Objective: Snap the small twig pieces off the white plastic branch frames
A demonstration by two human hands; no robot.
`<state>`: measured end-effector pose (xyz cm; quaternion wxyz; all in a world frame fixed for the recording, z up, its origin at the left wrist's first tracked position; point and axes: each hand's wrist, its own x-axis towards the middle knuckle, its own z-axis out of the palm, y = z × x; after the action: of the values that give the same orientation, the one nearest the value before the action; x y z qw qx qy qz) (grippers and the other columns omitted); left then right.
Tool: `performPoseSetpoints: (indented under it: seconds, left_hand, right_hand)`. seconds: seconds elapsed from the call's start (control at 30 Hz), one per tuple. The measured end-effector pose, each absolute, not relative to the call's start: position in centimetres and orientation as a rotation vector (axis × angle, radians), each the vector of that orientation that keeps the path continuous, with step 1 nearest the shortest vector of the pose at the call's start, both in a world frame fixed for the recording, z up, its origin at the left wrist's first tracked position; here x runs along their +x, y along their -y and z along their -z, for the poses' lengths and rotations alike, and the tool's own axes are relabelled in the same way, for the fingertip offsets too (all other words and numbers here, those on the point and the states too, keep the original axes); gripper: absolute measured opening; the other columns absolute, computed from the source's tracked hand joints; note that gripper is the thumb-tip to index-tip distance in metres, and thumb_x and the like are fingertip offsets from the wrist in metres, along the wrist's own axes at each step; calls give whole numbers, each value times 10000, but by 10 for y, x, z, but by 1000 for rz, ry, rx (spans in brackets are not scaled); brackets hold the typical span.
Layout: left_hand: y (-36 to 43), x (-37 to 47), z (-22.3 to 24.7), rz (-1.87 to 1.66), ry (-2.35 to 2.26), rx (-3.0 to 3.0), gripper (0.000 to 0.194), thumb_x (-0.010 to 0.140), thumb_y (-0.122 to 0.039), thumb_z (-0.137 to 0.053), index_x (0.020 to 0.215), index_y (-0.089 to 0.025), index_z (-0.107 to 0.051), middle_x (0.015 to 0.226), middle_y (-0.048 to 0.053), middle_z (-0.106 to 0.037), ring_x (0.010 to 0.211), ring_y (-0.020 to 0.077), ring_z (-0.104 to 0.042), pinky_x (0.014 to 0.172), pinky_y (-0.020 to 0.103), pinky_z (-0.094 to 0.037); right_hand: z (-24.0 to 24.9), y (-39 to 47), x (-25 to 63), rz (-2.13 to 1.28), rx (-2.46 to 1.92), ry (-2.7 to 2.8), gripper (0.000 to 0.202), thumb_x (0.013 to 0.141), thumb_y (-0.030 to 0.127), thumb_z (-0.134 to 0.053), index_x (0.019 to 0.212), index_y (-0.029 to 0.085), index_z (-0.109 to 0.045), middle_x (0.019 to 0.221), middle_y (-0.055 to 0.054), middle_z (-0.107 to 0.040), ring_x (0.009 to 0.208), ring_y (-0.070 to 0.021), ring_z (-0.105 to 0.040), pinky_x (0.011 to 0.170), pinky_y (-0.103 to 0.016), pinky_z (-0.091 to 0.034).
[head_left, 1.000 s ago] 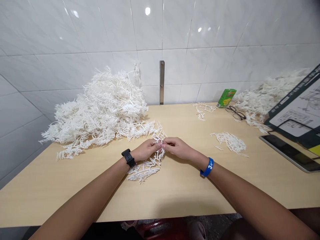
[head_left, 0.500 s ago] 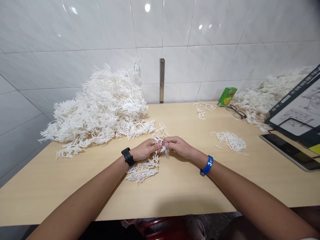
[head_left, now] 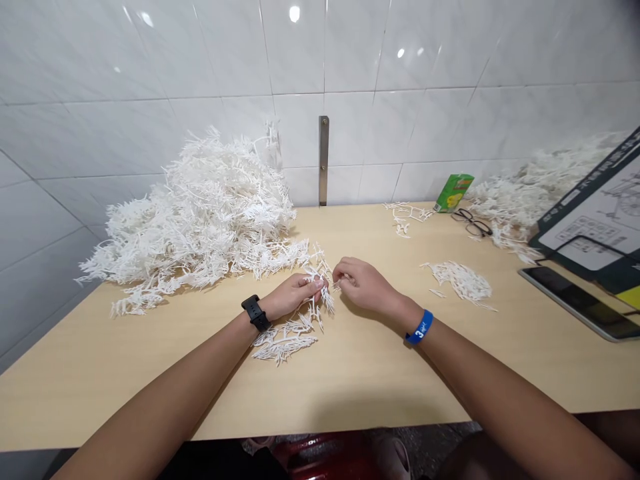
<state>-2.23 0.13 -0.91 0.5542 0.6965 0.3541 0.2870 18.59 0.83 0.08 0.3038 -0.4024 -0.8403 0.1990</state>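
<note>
My left hand (head_left: 295, 293) pinches a white branched plastic sprig (head_left: 327, 301) whose thin prongs fan out past the thumb. More white twig-like strands (head_left: 283, 347) lie on the table just below that wrist, which wears a black watch. Slightly right of the sprig, apart from it, is my right hand (head_left: 367, 287), with its fingers curled and pressed together. A tiny white bit shows at its fingertips, too small to name. A large heap of the same white branched pieces (head_left: 200, 213) rises behind my left hand.
A small flat pile of white sprigs (head_left: 463, 281) lies to the right. Further back are loose white branches (head_left: 407, 213), a green carton (head_left: 454, 193), black eyeglasses (head_left: 473, 223) and another white heap (head_left: 540, 180). A phone or tablet (head_left: 580, 300) rests beside a dark printed box (head_left: 600, 220).
My right hand has drawn away from the left, a little to the right, and a gap now shows between them. The left hand still grips the sprig in nearly the same place.
</note>
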Motion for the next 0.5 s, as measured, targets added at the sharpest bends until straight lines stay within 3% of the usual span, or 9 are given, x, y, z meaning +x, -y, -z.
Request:
performPoseSetpoints:
  seconds: [0.17,0.37,0.5]
  left_hand:
    - [-1,-21,9,-649,-887,1698,468,863,-572,-484,674,-147,-537,601,-16,-481,521,85,-363,515,223,-307]
    - [-1,-22,8,-617,-810,1805,520,859,-617,-455,626,-154,-496,555,-30,-390,536,94,-326,523,235,-282]
    - [-3,-25,8,-617,-727,1742,507,860,-606,-476,616,-161,-463,579,-29,-372,548,97,-326,549,247,-298]
  right_hand:
    - [1,-1,175,-1020,-918,2172,283,903,322,-476,755,148,-643,730,-28,-621,651,-135,-509,618,-252,-390]
    - [5,0,173,-1245,-811,2078,218,863,285,-516,751,146,-640,751,-28,-604,681,-134,-512,639,-257,-393]
    - [7,-5,177,-1374,-733,1956,230,856,298,-492,671,169,-533,654,9,-507,616,-118,-456,617,-259,-372]
